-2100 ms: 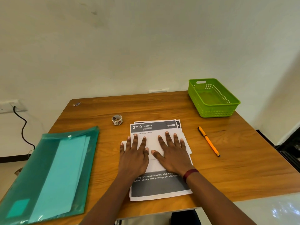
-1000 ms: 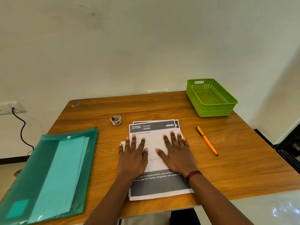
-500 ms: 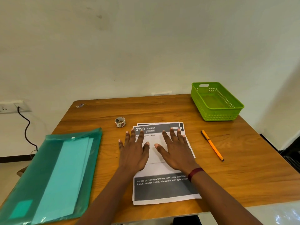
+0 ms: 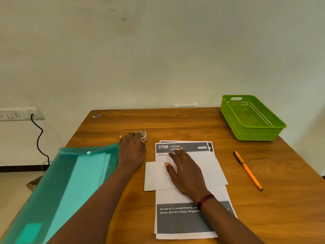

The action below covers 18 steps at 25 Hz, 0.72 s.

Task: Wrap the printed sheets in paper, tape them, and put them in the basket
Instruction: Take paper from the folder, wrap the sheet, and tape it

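A stack of printed sheets (image 4: 186, 217) with grey header blocks lies on the wooden table (image 4: 175, 124). A white band of wrapping paper (image 4: 154, 176) is folded across the stack's middle. My right hand (image 4: 186, 173) presses flat on the fold, fingers straight. My left hand (image 4: 131, 150) is stretched out to the small tape roll (image 4: 143, 135) beyond the sheets, and its fingertips cover part of the roll. Whether they grip it is hidden. The green basket (image 4: 253, 132) stands at the far right corner with nothing in it.
A teal plastic document folder (image 4: 61, 187) lies along the table's left side, by my left forearm. An orange pen (image 4: 248, 170) lies right of the sheets. A wall socket with a black cable (image 4: 37, 138) is at the far left.
My left hand has left the wrapping paper and moved up and left to the tape roll. My right hand stays flat on the fold.
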Each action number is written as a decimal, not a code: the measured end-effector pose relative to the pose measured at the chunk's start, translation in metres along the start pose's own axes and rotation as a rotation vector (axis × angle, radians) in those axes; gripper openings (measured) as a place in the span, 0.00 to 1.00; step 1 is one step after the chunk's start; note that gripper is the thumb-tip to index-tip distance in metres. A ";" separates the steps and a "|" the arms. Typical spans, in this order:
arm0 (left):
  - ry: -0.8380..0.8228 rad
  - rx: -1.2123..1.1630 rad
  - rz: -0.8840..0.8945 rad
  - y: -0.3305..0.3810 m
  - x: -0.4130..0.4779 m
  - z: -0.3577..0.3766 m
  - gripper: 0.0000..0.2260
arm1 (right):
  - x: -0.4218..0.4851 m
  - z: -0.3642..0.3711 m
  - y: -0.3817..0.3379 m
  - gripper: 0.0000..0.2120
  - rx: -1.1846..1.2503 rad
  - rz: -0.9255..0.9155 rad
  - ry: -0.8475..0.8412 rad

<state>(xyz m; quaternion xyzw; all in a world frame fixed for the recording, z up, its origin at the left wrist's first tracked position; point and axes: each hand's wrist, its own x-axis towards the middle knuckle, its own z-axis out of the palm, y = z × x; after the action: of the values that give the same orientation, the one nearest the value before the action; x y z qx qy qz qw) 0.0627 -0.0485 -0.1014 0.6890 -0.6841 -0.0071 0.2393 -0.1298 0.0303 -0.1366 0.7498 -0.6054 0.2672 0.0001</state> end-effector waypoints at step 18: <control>-0.139 -0.670 -0.117 0.046 -0.030 -0.002 0.10 | -0.007 0.000 0.008 0.15 0.224 -0.061 0.351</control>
<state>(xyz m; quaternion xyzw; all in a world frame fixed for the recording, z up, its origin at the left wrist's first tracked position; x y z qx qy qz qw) 0.0179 -0.0170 -0.0940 0.6080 -0.6179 -0.2920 0.4041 -0.1378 0.0345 -0.1420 0.7052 -0.5395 0.4590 0.0302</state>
